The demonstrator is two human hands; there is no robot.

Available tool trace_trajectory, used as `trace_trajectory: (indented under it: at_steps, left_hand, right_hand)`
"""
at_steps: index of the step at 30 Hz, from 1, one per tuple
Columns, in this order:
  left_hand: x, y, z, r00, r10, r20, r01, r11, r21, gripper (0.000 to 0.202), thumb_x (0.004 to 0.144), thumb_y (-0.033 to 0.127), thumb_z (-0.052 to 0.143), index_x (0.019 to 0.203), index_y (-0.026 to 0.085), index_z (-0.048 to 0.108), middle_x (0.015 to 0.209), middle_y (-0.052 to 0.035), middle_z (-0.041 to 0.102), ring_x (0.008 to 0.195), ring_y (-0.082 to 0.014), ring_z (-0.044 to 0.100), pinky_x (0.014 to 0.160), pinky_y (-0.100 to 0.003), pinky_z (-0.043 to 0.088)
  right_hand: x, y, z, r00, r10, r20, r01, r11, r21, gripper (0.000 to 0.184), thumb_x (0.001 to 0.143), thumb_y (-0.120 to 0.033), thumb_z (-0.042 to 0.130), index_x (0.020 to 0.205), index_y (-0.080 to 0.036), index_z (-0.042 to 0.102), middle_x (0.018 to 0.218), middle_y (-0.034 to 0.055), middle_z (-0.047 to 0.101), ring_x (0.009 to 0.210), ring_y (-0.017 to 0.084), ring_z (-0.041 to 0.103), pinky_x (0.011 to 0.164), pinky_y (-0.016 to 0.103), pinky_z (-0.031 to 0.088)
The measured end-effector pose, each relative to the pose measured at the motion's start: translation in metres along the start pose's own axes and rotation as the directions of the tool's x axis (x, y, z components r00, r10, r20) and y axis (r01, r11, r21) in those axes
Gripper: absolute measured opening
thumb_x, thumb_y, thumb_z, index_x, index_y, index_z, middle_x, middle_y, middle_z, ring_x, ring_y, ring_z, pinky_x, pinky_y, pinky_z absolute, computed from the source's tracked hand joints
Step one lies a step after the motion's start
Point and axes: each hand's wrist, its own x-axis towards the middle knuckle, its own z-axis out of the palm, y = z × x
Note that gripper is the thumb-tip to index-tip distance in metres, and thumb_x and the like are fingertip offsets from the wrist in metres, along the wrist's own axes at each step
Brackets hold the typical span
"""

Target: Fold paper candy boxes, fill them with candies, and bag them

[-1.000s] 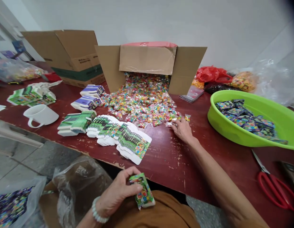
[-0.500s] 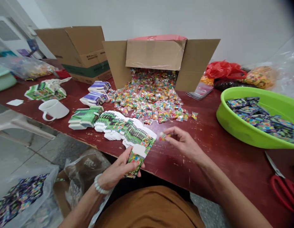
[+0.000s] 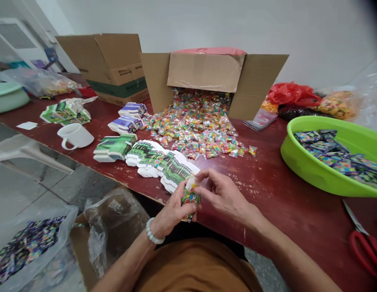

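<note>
My left hand [image 3: 175, 211], with a bead bracelet at the wrist, is closed around a small green printed box [image 3: 190, 199] near the table's front edge. The box's white flap stands up at its top end. My right hand [image 3: 223, 194] is at that end, its thumb and fingers pinching a small candy packet [image 3: 193, 185], mostly hidden by the fingers. Just behind my left hand lies a fanned row of flat green boxes [image 3: 176, 167]. Beyond it, a heap of clear candy packets [image 3: 197, 132] spills from a cardboard carton [image 3: 203, 73] lying on its side.
A green basin [image 3: 285, 152] with dark packets and red-handled scissors [image 3: 363, 247] are at right. Stacked green cartons [image 3: 115, 147], purple cartons [image 3: 126, 123] and a white mug [image 3: 77, 136] stand at left. Below the table edge is a plastic bag [image 3: 33, 239] of dark packets.
My right hand has brought the candy packet left to the top of the green box. My left hand has moved right and lifted the box slightly, apart from the fanned row.
</note>
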Motion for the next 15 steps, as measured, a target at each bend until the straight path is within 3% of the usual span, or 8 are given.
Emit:
trace_trajectory:
  at_steps: [3,6,9,11,13,15]
  left_hand:
    - [0.001,-0.003,0.003,0.999,-0.015,-0.046,0.005,0.976,-0.219,0.035,0.089,0.042,0.050,0.114,0.018,0.047,0.079,-0.0029,0.065,0.056,-0.0120,0.059,0.056,-0.024,0.046]
    - [0.004,-0.003,0.008,0.994,-0.058,-0.097,0.019,0.932,-0.362,0.048,0.090,0.055,0.040,0.113,0.015,0.053,0.075,-0.0063,0.067,0.052,-0.0154,0.060,0.051,-0.027,0.048]
    - [0.008,-0.003,0.011,0.981,-0.063,-0.181,-0.019,0.908,-0.418,0.046,0.089,0.052,0.046,0.112,0.013,0.057,0.074,-0.0054,0.068,0.051,-0.0151,0.060,0.050,-0.026,0.050]
    - [0.009,-0.004,0.011,0.975,-0.088,-0.204,-0.005,0.909,-0.417,0.042,0.088,0.048,0.051,0.106,0.011,0.060,0.071,-0.0051,0.068,0.050,-0.0140,0.060,0.049,-0.025,0.050]
    - [0.009,-0.005,0.010,0.977,-0.111,-0.179,0.027,0.909,-0.416,0.040,0.088,0.046,0.050,0.107,0.012,0.060,0.070,-0.0052,0.068,0.049,-0.0140,0.059,0.048,-0.025,0.050]
    - [0.009,-0.007,0.010,0.985,-0.102,-0.138,0.035,0.907,-0.419,0.041,0.089,0.044,0.049,0.115,0.014,0.056,0.070,-0.0053,0.068,0.049,-0.0145,0.060,0.046,-0.025,0.050]
  right_hand:
    - [0.002,0.008,0.003,0.983,0.062,-0.172,-0.035,0.987,0.157,0.014,0.090,-0.031,0.055,0.094,-0.019,0.059,0.076,-0.0010,0.057,0.064,0.012,0.052,0.061,0.025,0.042]
    - [0.002,0.012,0.007,0.991,0.024,-0.135,0.002,0.981,0.193,0.014,0.090,-0.030,0.055,0.088,-0.020,0.063,0.088,0.0025,0.057,0.082,0.015,0.057,0.073,0.026,0.046]
    - [-0.001,0.009,0.011,0.998,-0.063,-0.001,0.063,0.992,0.113,0.019,0.092,-0.029,0.052,0.085,-0.022,0.068,0.101,0.0045,0.054,0.097,0.016,0.056,0.086,0.029,0.045]
    - [-0.004,0.007,0.013,0.998,-0.059,0.015,0.057,0.987,0.151,0.022,0.094,-0.032,0.050,0.087,-0.023,0.069,0.107,0.0048,0.053,0.102,0.017,0.055,0.091,0.031,0.045]
    - [-0.006,0.008,0.015,0.999,0.037,-0.026,-0.027,0.951,0.309,0.018,0.093,-0.036,0.052,0.099,-0.024,0.064,0.105,0.0043,0.055,0.095,0.017,0.058,0.085,0.031,0.049]
    - [-0.007,0.011,0.020,0.986,0.168,0.018,-0.155,0.851,0.502,0.026,0.090,-0.039,0.055,0.113,-0.026,0.054,0.096,0.0024,0.058,0.074,0.014,0.061,0.069,0.029,0.053]
